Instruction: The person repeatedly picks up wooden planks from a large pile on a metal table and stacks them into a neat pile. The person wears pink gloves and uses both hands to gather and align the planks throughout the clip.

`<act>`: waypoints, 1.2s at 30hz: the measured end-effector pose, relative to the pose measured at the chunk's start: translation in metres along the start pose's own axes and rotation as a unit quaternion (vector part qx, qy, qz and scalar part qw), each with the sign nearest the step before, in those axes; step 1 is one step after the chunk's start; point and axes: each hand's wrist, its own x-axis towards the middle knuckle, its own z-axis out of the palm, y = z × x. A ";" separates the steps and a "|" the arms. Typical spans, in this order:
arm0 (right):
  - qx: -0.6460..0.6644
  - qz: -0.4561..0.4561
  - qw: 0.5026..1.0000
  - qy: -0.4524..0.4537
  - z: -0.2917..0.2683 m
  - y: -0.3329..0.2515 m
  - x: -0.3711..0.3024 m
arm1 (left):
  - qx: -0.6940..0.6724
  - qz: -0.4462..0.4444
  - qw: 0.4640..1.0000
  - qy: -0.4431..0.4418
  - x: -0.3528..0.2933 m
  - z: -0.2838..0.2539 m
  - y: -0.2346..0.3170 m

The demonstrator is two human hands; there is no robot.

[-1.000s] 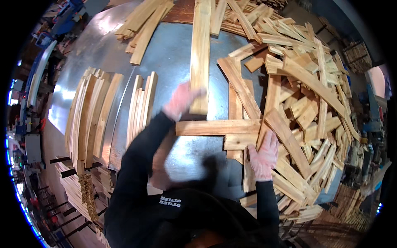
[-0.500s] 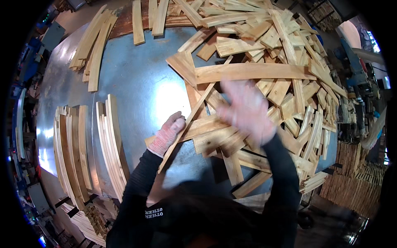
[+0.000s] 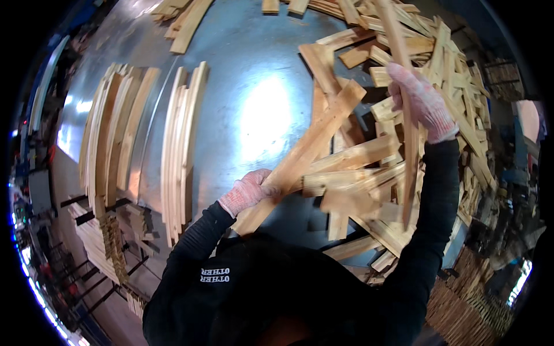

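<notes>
My left hand point(image 3: 249, 192), in a pinkish-white work glove, is closed around the near end of a wooden board point(image 3: 314, 135). That board slants away to the right, its broad face turned up. My right hand point(image 3: 426, 104), gloved alike, grips a second, long wooden board point(image 3: 410, 167) around its middle. It stands steeply in the view over the right-hand pile. Beneath and beside both boards lies a jumbled heap of loose wooden boards point(image 3: 360, 154), some of them partly covered by the held ones.
A metal-topped table point(image 3: 231, 75) carries everything. On its left stand two rows of boards set on edge, a wider bundle point(image 3: 112, 132) and a narrower one point(image 3: 183, 144). More boards point(image 3: 190, 26) lie at the far left. Stacked timber point(image 3: 95, 242) sits below the table's left edge.
My right hand has moved right and closed on a long board. The board in my left hand has turned from its narrow edge to its broad face. The whole view has shifted.
</notes>
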 end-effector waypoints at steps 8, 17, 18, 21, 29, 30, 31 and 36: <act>0.573 0.090 0.805 -0.124 0.181 0.101 0.030 | 0.033 -0.028 0.969 0.245 -0.020 -0.018 -0.089; 0.677 0.176 0.696 -0.162 0.285 0.091 0.048 | 0.280 -0.070 0.836 0.466 -0.078 -0.032 -0.132; 0.682 0.139 0.693 -0.189 0.285 0.093 0.049 | 0.314 0.004 0.781 0.540 -0.085 -0.032 -0.137; 0.706 0.068 0.663 -0.239 0.280 0.100 0.057 | 0.417 0.075 0.669 0.611 -0.105 -0.032 -0.108; 0.449 0.053 0.892 0.021 0.273 0.024 0.084 | -0.065 0.114 0.967 0.217 -0.050 0.050 -0.071; 0.187 -0.067 0.975 0.099 0.259 0.029 0.088 | -0.329 0.107 0.931 0.115 -0.041 0.039 -0.076; -0.090 -0.177 0.964 0.177 0.239 0.041 0.094 | -0.566 0.056 0.822 0.032 -0.032 0.028 -0.081; -0.476 -0.088 0.833 0.269 0.130 0.088 0.094 | 0.025 -0.065 0.973 0.220 -0.026 -0.102 -0.032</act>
